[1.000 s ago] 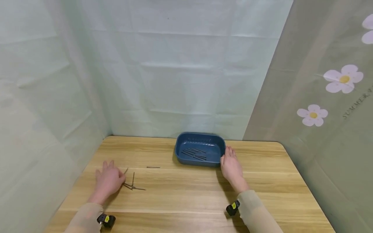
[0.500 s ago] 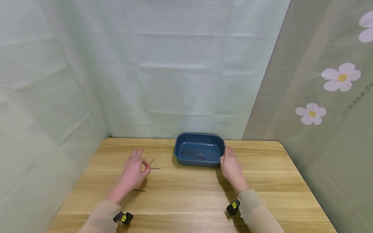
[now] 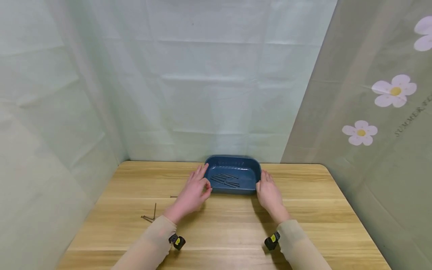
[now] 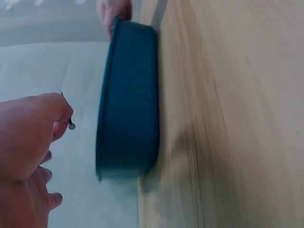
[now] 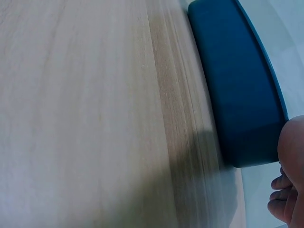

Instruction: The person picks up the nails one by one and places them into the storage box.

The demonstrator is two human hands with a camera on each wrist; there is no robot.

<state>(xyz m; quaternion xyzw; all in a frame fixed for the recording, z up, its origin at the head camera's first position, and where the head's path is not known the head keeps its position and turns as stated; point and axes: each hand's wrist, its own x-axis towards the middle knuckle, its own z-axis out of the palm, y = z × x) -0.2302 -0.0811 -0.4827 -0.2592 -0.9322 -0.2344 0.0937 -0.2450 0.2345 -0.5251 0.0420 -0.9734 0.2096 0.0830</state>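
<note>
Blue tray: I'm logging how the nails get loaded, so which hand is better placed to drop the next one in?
The left hand: it pinches a nail beside the blue tray. The right hand rests at the tray's other side, holding no nail.

table: a light wooden tabletop with rounded corners (image 3: 303,225) — long grain running left to right
back wall: a pale green creased cloth backdrop (image 3: 216,82) hanging behind the table's far edge, fold lines in a grid
left side: more of the same pale cloth (image 3: 50,131), draped down to the table's left edge
right side: a grey-green curtain printed with white flowers with yellow centres (image 3: 394,90) — dark lettering beside them, cut off at the frame edge
</note>
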